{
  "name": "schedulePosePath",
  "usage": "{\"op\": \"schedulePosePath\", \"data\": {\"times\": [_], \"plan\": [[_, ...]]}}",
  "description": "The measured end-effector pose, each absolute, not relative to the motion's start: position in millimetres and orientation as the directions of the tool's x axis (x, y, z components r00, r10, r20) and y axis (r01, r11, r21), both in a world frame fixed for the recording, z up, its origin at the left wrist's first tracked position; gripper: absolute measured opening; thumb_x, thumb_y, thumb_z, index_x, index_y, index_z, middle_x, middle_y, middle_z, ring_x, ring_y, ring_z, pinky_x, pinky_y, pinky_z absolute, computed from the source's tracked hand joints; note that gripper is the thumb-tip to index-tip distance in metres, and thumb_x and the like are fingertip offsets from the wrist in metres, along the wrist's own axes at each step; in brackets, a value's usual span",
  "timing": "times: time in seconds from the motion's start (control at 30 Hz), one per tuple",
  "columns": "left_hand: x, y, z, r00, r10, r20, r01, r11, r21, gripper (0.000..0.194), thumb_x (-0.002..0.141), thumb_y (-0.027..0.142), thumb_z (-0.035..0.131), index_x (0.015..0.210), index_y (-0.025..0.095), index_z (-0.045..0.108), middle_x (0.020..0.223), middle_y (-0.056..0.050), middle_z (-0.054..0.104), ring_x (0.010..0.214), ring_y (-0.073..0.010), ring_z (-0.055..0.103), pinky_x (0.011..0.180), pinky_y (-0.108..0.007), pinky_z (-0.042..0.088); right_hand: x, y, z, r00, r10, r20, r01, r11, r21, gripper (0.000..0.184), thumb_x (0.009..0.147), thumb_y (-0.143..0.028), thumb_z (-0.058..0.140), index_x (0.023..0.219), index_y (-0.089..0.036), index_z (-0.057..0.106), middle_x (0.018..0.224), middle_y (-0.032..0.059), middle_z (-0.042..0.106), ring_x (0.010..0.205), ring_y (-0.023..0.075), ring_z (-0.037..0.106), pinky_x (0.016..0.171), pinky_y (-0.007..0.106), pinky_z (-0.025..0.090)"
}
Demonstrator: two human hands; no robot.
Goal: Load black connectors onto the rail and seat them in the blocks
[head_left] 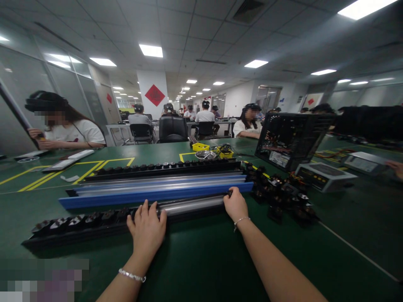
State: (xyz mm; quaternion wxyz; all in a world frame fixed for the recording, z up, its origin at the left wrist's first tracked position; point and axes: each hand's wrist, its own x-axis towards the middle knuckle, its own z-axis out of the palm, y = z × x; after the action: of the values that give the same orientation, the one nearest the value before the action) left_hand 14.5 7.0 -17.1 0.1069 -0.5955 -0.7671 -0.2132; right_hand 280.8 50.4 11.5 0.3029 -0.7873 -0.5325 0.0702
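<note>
Across the table in front of me lies a long black rail. Its left half carries a row of small black parts, and its right half shows a bare silvery channel. My left hand rests on the middle of the rail, fingers spread over the end of the row. At the rail's right end, my right hand is closed, with a small black part showing at the fingertips; the fingers partly hide it. Just behind is a blue-edged rail with a silvery channel. A heap of similar black parts lies to the right.
Another black rail filled with parts lies farther back. Beyond it are a yellow tray and a metal bowl. An open computer case and power supply units stand right. People sit at left and across the table.
</note>
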Motion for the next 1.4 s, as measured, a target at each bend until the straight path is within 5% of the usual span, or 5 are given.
{"op": "schedulePosePath", "data": {"times": [0.33,0.6,0.9,1.1,1.4], "plan": [[15.0,6.7,-16.6,-0.269,0.865,0.423,0.959,0.199,0.203,0.050,0.085,0.042,0.031,0.123,0.017,0.052,0.138,-0.014,0.042,0.125,-0.0310,0.036,0.104,-0.057,0.016,299.6,54.5,11.7,0.479,0.856,0.195,0.777,-0.310,-0.548,0.033,0.080,-0.021,0.042,0.111,-0.014,0.050,0.100,0.0122,0.062,0.090,0.0218,0.060,0.073,0.029,0.042],[16.6,5.0,-15.6,-0.262,0.856,0.445,0.963,0.201,0.180,0.049,0.085,0.040,0.033,0.123,0.016,0.053,0.137,-0.015,0.043,0.124,-0.0307,0.037,0.103,-0.056,0.017,342.0,53.4,23.5,0.567,0.702,0.431,0.814,-0.399,-0.422,0.035,0.083,-0.023,0.041,0.115,-0.011,0.047,0.101,0.0152,0.061,0.094,0.0247,0.056,0.075,0.032,0.041],[14.9,6.2,-17.8,-0.259,0.855,0.450,0.964,0.195,0.183,0.049,0.085,0.041,0.032,0.123,0.016,0.053,0.137,-0.015,0.042,0.124,-0.0307,0.037,0.103,-0.056,0.017,385.2,51.4,14.9,0.635,0.624,0.454,0.772,-0.522,-0.362,0.038,0.082,-0.022,0.042,0.117,-0.014,0.052,0.113,0.0148,0.058,0.100,0.0274,0.053,0.078,0.037,0.041],[15.0,6.4,-16.3,-0.265,0.865,0.427,0.961,0.202,0.187,0.050,0.085,0.041,0.031,0.123,0.017,0.052,0.138,-0.014,0.041,0.125,-0.0308,0.036,0.103,-0.056,0.016,387.7,50.7,10.2,0.633,0.649,0.421,0.773,-0.506,-0.382,0.041,0.085,-0.023,0.035,0.121,-0.022,0.054,0.123,0.0127,0.052,0.103,0.0288,0.050,0.079,0.042,0.040],[16.2,5.5,-15.2,-0.270,0.862,0.428,0.959,0.202,0.199,0.049,0.086,0.040,0.030,0.122,0.017,0.053,0.138,-0.013,0.041,0.124,-0.0302,0.036,0.103,-0.056,0.017,383.3,52.1,4.2,0.578,0.628,0.521,0.814,-0.484,-0.320,0.039,0.083,-0.020,0.035,0.111,-0.019,0.061,0.125,0.0128,0.051,0.115,0.0300,0.040,0.090,0.050,0.032]]}}
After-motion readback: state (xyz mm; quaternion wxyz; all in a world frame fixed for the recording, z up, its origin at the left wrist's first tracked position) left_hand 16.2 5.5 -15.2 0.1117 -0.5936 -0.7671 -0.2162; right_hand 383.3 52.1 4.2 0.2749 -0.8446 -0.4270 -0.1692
